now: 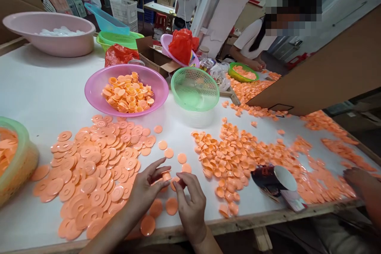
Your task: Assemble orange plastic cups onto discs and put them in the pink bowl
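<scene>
My left hand (151,178) is closed, with a small orange plastic cup (166,176) pinched between thumb and fingers. Just to its right, my right hand (192,200) has thumb and fingertips drawn together at an orange plastic disc (174,183), its edge partly hidden by the fingers. Both hands are over the table near its front edge. A heap of flat orange discs (98,174) with ringed centres spreads to the left. On the right lies a pile of small orange cups (228,152). A few loose discs (172,206) lie around my hands.
A pink basin (92,95) with orange pieces and a green colander (193,105) stand behind. At left is a green basket (28,158); at right, a dark paper cup (264,178). A cardboard sheet (321,67) stands right. Another person's hand (357,178) reaches in; a co-worker sits beyond.
</scene>
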`<state>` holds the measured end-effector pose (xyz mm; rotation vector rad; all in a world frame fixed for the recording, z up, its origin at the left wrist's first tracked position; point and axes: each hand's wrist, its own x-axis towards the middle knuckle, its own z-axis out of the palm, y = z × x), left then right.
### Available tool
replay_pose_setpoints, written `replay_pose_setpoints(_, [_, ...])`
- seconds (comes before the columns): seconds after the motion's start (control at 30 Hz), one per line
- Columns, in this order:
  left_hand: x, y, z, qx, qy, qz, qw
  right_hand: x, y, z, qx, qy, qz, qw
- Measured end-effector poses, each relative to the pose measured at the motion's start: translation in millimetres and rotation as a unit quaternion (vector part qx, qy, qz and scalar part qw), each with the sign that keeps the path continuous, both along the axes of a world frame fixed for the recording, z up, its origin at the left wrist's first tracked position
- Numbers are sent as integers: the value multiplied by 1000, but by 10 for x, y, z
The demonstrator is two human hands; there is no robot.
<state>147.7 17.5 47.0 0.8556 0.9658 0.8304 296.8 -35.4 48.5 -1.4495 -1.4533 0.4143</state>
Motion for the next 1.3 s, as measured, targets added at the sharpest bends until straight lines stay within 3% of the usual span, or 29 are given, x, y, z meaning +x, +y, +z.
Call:
replay_pose_setpoints(0.23, [-25, -49, -63, 95, 113, -11, 989, 32, 179, 44, -59, 15, 85, 994])
replay_pose_setpoints(0.3, [-81, 60, 30, 123, 166, -14, 978, 98, 180, 49, -76, 11, 89, 993])
replay_pose_setpoints(0.37, [-202, 367, 230, 149, 228, 30, 962, 241, 160, 41, -87, -9, 60, 994])
replay_pose_setpoints(0.47, [-502, 1163, 625, 209, 311, 173, 911, 589, 113, -20, -98, -65, -27, 993])
replay_pose_setpoints(0.53, [-707, 1698, 820, 270, 349, 266, 857, 848, 80, -97, -97, -125, -90, 983])
replay_pose_setpoints(0.6, [-826, 2014, 879, 328, 421, 301, 790, 1054, 47, -186, -89, -189, -137, 968])
replay_pose_setpoints(0.63, [-839, 2057, 850, 362, 449, 279, 768, 1121, 31, -227, -88, -214, -149, 961])
replay_pose_setpoints(0.7, [-782, 1931, 702, 438, 489, 185, 731, 1178, 3, -284, -99, -235, -150, 955])
replay_pose_setpoints(0.77, [-665, 1631, 502, 497, 522, 100, 685, 1156, -13, -297, -123, -222, -132, 958])
replay_pose_setpoints(0.83, [-548, 1318, 324, 531, 558, 92, 631, 1107, -14, -275, -153, -200, -113, 961])
replay_pose_setpoints(0.9, [-464, 1101, 192, 546, 571, 103, 605, 1072, -6, -236, -184, -183, -98, 961])
replay_pose_setpoints(1.07, [-360, 928, -68, 516, 585, -3, 626, 1066, -4, -171, -229, -116, -85, 963])
replay_pose_setpoints(1.17, [-272, 788, -196, 499, 581, -47, 642, 1024, -21, -176, -243, 22, -72, 967])
replay_pose_setpoints(1.3, [-118, 496, -252, 515, 527, -102, 669, 846, 12, -195, -268, 239, -83, 930])
